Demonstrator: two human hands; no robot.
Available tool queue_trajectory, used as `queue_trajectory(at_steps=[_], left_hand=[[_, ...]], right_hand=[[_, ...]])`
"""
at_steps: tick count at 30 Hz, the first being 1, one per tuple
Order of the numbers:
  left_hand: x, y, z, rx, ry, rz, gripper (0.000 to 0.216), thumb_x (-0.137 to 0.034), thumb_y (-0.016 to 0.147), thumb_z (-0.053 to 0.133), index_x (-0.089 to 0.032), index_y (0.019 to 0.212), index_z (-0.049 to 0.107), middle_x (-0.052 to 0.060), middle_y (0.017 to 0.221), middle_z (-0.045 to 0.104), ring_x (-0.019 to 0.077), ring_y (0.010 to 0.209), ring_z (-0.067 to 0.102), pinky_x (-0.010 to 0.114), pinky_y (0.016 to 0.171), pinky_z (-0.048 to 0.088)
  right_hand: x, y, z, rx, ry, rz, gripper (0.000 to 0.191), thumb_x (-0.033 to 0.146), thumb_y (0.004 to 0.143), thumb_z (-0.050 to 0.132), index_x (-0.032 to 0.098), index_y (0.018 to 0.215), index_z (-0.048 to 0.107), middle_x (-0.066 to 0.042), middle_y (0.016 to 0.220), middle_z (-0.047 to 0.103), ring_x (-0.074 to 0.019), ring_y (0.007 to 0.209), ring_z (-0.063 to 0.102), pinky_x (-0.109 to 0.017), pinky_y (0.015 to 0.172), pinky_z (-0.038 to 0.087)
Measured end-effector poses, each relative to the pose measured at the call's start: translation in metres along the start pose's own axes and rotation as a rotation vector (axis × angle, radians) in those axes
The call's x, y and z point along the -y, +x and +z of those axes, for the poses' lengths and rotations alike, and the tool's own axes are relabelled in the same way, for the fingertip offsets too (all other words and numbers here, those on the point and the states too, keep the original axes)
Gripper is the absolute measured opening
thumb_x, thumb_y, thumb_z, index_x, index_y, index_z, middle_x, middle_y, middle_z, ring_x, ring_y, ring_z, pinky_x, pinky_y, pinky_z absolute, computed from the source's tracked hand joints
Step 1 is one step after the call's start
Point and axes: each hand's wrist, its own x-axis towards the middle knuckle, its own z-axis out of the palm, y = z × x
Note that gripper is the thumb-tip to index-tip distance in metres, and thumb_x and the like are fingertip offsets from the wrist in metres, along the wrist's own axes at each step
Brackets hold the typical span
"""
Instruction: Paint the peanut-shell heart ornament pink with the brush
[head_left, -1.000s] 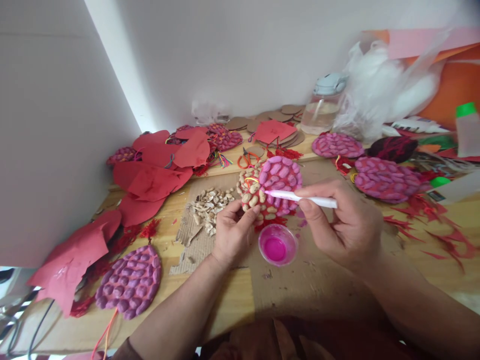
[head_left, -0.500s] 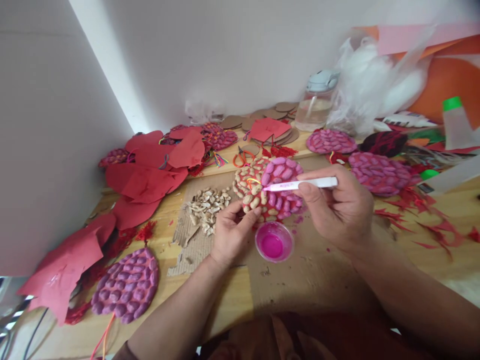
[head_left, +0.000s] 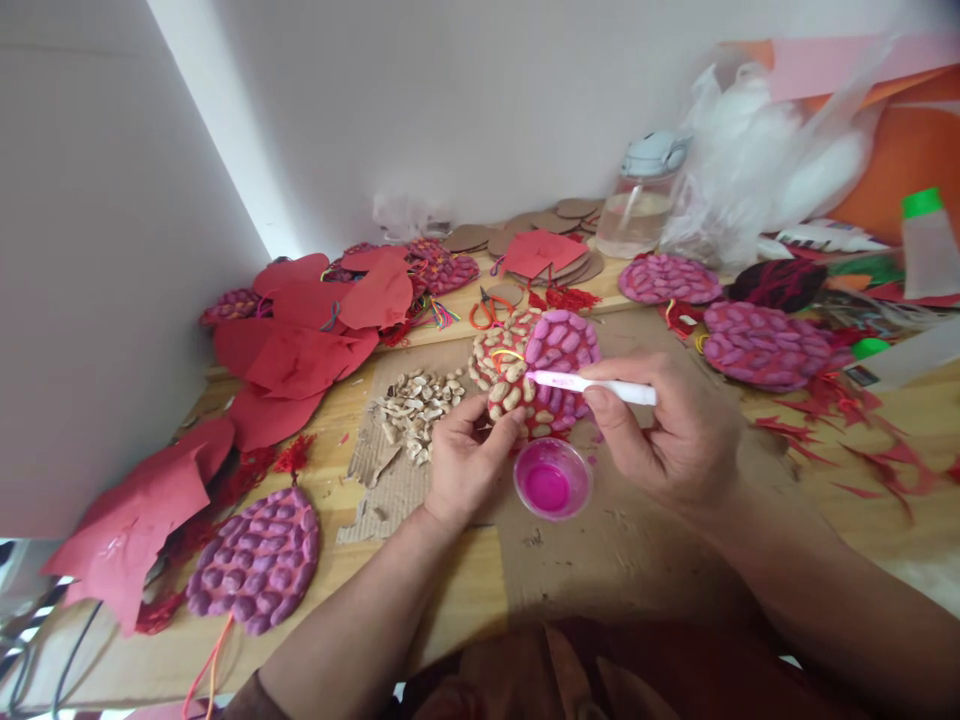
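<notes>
My left hand [head_left: 472,455] grips the lower left edge of a red disc covered with peanut shells [head_left: 562,360]. The disc's right part is painted pink-purple, while shells on its left are bare tan. Between the thumb and fingers of my right hand [head_left: 664,430] is a white marker pen [head_left: 619,390], its pink tip at the boundary between painted and bare shells. Just below the disc stands a small clear cup of magenta liquid [head_left: 553,482]. Another disc with unpainted peanut shells [head_left: 484,360] lies behind, partly hidden.
Loose shells [head_left: 420,405] lie on cardboard [head_left: 585,570] left of the disc. Painted peanut discs [head_left: 259,560] and red paper pieces [head_left: 300,350] spread leftward. Orange-handled scissors [head_left: 489,310], a water jar [head_left: 637,205] and a plastic bag [head_left: 739,160] are farther back. Red scraps lie right.
The marker's back end has swung lower and its tip has shifted slightly along the disc. My left hand keeps its hold; the whole view has shifted a little.
</notes>
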Motion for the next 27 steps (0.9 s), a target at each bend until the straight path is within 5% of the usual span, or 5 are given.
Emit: queue_trajectory(at_steps=[7, 16, 27], left_hand=[[0.002, 0.0013, -0.0022, -0.029, 0.063, 0.01, 0.021, -0.037, 0.082, 0.079, -0.017, 0.088, 0.075, 0.002, 0.076, 0.068, 0.0148, 0.067, 0.059, 0.025, 0.063, 0.05], [-0.0005, -0.0005, -0.0019, 0.004, 0.13, 0.061, 0.019, -0.036, 0.084, 0.077, -0.017, 0.09, 0.076, 0.003, 0.075, 0.069, 0.0143, 0.064, 0.057, 0.026, 0.062, 0.047], [-0.0004, 0.0015, -0.0045, -0.008, 0.144, 0.075, 0.018, -0.036, 0.085, 0.077, -0.018, 0.087, 0.076, 0.002, 0.077, 0.067, 0.0148, 0.069, 0.057, 0.026, 0.064, 0.048]], right_hand=[[0.0046, -0.0012, 0.0004, 0.13, 0.032, -0.03, 0.01, 0.019, 0.091, 0.061, 0.025, 0.098, 0.063, 0.0, 0.085, 0.074, -0.0163, 0.074, 0.07, -0.029, 0.07, 0.057], [0.0021, 0.0009, 0.0, 0.038, -0.029, -0.095, 0.019, 0.015, 0.09, 0.062, 0.024, 0.106, 0.063, -0.002, 0.09, 0.077, -0.0175, 0.079, 0.072, -0.031, 0.075, 0.058], [0.0045, 0.0003, -0.0007, 0.101, -0.011, -0.092, 0.014, 0.017, 0.091, 0.061, 0.025, 0.102, 0.062, -0.001, 0.087, 0.075, -0.0174, 0.077, 0.07, -0.031, 0.071, 0.057]])
